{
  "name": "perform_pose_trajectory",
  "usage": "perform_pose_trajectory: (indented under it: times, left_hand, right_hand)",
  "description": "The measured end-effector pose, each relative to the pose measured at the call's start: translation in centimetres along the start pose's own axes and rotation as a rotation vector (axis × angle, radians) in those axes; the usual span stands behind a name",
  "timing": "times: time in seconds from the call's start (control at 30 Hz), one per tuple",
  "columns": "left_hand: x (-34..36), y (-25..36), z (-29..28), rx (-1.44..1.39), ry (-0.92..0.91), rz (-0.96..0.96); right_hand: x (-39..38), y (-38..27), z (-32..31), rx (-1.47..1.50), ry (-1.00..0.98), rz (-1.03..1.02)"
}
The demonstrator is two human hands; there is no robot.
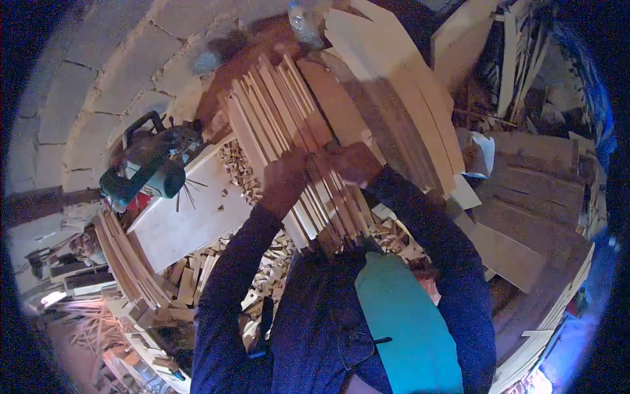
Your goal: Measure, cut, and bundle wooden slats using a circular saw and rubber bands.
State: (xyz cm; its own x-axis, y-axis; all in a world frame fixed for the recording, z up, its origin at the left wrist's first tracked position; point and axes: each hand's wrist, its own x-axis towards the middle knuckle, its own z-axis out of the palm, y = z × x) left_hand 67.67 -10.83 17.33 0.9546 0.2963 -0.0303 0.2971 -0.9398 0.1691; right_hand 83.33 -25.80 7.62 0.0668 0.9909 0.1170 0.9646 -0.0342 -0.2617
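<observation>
A thick row of long, thin wooden strips [266, 118] lies lengthwise in front of me, its near ends close to my body. My left hand [285, 180] is closed over the strips at their left side. Opposite it, my right hand [356, 163] grips the right side of the same bunch, with the thumbs almost meeting above the wood. Some fingertips are hidden among the strips, and the hands look slightly smeared.
A green and black power tool [147, 167] stands at the left, near a pale board [190, 213]. Small wood offcuts [272, 266] are heaped below. Long planks [400, 72] lean at the far right, beside a white cup-like container [478, 155]. A block wall [98, 85] rises at the left.
</observation>
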Motion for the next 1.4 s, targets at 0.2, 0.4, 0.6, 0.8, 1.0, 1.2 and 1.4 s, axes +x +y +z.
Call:
perform_pose_trajectory:
  times: [0.2, 0.4, 0.6, 0.8, 1.0, 1.2, 1.4]
  left_hand:
    - [0.7, -3.0, 2.1, -0.017, 0.048, 0.040]
    - [0.4, -4.0, -1.8, -0.311, -0.128, -0.041]
    - [-0.1, -4.8, -3.1, -0.502, -0.051, -0.143]
    - [0.9, -5.6, 1.3, -0.490, 0.129, 0.032]
    - [-3.2, -6.6, 0.5, -0.603, 0.198, -0.183]
    - [-3.9, -6.4, -2.4, -0.420, 0.091, 0.118]
    - [0.0, -4.7, -4.4, -0.215, 0.134, 0.512]
  right_hand:
    - [1.6, -0.7, -3.2, 0.138, -0.006, 0.083]
    - [1.8, -1.8, -4.7, 0.556, 0.214, 0.328]
    - [3.3, -3.2, -1.7, 0.622, 0.386, 0.163]
    - [-0.1, 0.2, -0.1, 0.969, 0.209, 0.483]
    - [2.8, -2.0, 2.4, 0.779, 0.415, 0.406]
    - [4.0, -2.0, -4.2, 1.322, 0.080, 0.523]
    - [7.1, -4.4, -4.3, 1.775, 0.063, 0.605]
